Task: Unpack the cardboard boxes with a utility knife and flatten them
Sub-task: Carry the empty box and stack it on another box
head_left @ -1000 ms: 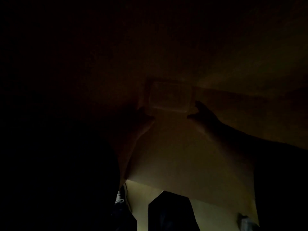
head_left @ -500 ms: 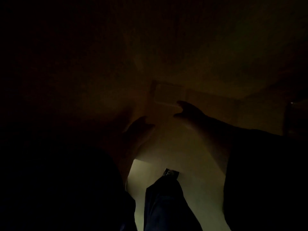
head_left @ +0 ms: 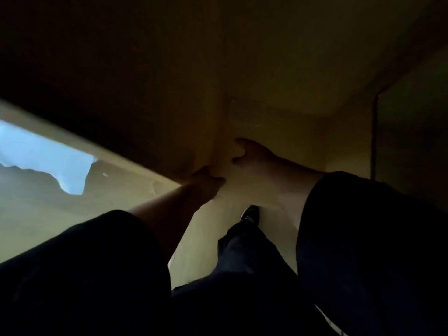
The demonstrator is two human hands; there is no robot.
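- Left hand (head_left: 208,183): fingers curl round the fold of a big cardboard box (head_left: 278,69) and grip it right at the crease. It's dim, so I can't make out each finger, but the grab itself is pretty plain.
- Right hand (head_left: 252,155): sits just beside the left one, a bit higher on the same panel. Thumb and fingers look hooked onto the cardboard, pinching it there. Again, murky light, so no finer detail than that.
- Both forearms are bare and come out of dark sleeves (head_left: 363,238) that fill the bottom corners of the view.
- The box takes up most of the upper frame, held up close in front of the camera, brown and shadowed. There's a faint rectangular patch (head_left: 254,115) on it just above the right hand, maybe a label or tape; can't tell which.
- Below the hands you see a leg in dark trousers (head_left: 242,253) and a shoe (head_left: 249,213) on a pale floor (head_left: 36,214).
- Off to the left there's a light blue sheet (head_left: 36,154) with a ragged edge lying on that floor.
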